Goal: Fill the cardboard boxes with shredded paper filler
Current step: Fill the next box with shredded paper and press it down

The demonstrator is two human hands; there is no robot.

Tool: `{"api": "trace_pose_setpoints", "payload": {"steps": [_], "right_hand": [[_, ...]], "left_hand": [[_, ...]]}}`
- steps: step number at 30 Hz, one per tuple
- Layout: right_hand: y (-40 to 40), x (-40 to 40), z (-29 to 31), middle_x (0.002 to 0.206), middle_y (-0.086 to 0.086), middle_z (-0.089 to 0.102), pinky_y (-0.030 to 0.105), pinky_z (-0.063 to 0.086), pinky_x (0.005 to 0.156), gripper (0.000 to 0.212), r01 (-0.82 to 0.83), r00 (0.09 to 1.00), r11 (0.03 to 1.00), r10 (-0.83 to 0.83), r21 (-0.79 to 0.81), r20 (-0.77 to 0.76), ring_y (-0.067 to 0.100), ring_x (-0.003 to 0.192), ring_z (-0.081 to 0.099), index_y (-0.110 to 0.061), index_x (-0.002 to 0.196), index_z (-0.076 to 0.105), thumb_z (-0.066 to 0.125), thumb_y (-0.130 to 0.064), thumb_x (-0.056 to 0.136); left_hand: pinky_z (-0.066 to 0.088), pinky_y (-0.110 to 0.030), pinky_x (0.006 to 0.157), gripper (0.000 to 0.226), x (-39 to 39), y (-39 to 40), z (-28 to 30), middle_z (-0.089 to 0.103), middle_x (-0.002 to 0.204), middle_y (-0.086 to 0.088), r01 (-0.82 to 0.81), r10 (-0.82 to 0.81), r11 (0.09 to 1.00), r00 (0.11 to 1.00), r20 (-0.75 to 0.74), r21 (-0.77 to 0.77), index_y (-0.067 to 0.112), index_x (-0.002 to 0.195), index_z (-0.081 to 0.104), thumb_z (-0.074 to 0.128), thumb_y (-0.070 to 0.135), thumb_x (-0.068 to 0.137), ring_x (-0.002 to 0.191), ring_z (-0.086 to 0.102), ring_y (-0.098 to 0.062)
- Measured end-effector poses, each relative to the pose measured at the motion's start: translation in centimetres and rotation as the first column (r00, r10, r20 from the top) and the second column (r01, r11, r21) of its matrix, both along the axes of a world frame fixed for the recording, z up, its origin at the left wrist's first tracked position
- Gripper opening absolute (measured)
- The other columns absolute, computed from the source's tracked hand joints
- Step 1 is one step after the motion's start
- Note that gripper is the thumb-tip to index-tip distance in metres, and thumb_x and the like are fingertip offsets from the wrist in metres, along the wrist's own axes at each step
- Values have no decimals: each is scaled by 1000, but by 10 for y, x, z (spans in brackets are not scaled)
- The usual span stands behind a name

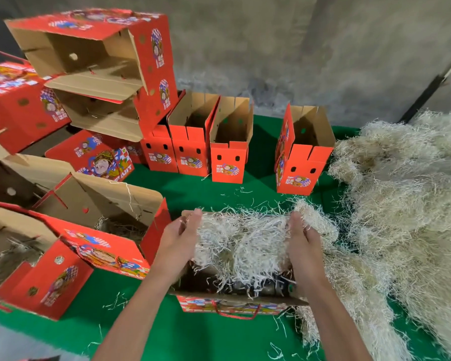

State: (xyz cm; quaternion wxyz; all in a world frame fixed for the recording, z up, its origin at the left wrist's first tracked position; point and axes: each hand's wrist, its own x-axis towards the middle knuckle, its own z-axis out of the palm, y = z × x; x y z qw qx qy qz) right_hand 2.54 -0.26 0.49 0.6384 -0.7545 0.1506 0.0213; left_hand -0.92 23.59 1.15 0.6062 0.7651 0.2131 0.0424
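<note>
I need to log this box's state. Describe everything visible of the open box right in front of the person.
The open box is brown cardboard inside, with a red printed outer face and a red cord handle on its near side. It stands upright on the green cloth, top open. A bundle of pale shredded paper hangs into it; the bottom looks dark and only part covered. The left hand and right hand flank the bundle above it. Loose shreds lie against its right side.
</note>
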Motion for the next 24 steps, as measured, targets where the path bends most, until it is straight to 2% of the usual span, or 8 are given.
{"api": "trace_pose_setpoints", "payload": {"steps": [4,6,7,11,13,14,17,24], "right_hand": [[8,0,6,47,-10,36,22,45,40,73,-74,995,990,82,123,-63,11,39,42,-6,112,50,49,-75,86],[18,-1,11,62,12,58,28,51,49,72,-75,993,981,90,179,-82,12,46,46,-19,131,44,52,-75,87],[22,-1,11,113,16,54,34,55,63,75,-69,991,983,87,172,-99,7,63,60,-26,141,39,52,-76,86],[30,-4,6,141,17,34,27,45,83,97,-28,993,984,48,178,-105,6,98,42,-30,156,23,52,-83,81],[29,-5,6,109,26,61,39,27,82,98,-30,998,985,40,169,-57,5,91,33,-10,143,41,53,-84,80],[26,-4,7,66,10,50,36,26,58,93,-33,999,990,32,134,12,7,65,27,3,121,53,52,-82,82],[18,-3,9,41,5,41,46,42,56,59,-22,984,998,10,62,180,25,39,35,-14,60,54,50,-62,95],[15,-5,-1,43,-8,27,29,22,42,50,4,956,999,8,-42,295,14,40,23,-27,58,33,45,-48,102]], "left_hand": [[45,-29,81,35,-7,-15,9,54,74,41,163,-167,986,972,-162,-42,66,79,56,52,97,62,67,51,21],[33,-42,110,84,-12,-22,8,44,121,42,251,-268,963,930,-250,-98,65,127,43,53,102,51,113,46,12],[27,-42,115,110,-13,-25,3,36,141,33,287,-313,949,911,-270,-132,55,146,28,56,100,50,129,37,2],[48,-21,92,88,-14,-29,-9,51,130,40,364,-410,892,901,-140,-268,42,132,47,83,74,58,106,54,18],[50,-16,73,65,-10,-26,-16,70,109,23,304,-342,914,933,-107,-269,35,116,57,89,56,63,93,65,9],[49,-16,76,67,-8,-23,-17,73,104,17,271,-306,923,947,-97,-272,31,116,56,90,51,62,93,66,5],[49,-34,99,82,-2,-7,-20,71,116,6,250,-279,923,958,-61,-292,25,124,55,91,46,55,110,65,-9],[37,-44,111,92,9,9,-28,63,124,2,195,-206,928,979,-1,-318,22,130,47,89,48,52,119,56,-16]]}}
